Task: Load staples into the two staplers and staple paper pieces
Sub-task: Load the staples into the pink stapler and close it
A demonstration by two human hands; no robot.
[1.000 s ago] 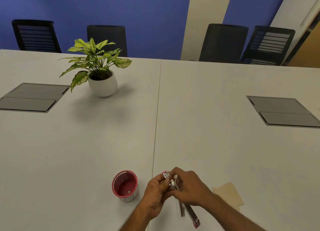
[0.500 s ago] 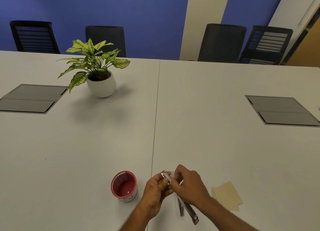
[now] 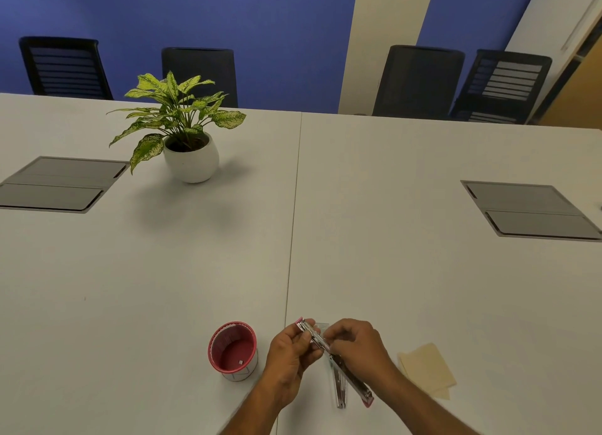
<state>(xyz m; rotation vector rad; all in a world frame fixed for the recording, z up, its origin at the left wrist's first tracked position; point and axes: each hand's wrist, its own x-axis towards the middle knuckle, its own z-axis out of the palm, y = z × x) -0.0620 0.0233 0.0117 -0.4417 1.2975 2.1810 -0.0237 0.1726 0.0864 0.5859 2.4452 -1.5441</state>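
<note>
A pink and metal stapler (image 3: 338, 363) is swung fully open near the table's front edge, with its parts spread in a long V. My left hand (image 3: 290, 353) pinches its far end. My right hand (image 3: 355, 345) rests on the middle of the open metal channel, fingertips closed on it; whether staples lie between them is hidden. A few cream paper pieces (image 3: 426, 369) lie flat just right of my right forearm. Only one stapler shows.
A small red cup (image 3: 233, 350) with a tiny white item inside stands left of my hands. A potted plant (image 3: 185, 134) sits far left. Two grey cable hatches (image 3: 58, 183) (image 3: 531, 209) are set in the white table. Black chairs (image 3: 420, 79) line the far side.
My hands and the open stapler stay in nearly the same spot. My right fingers have shifted slightly along the stapler's channel.
</note>
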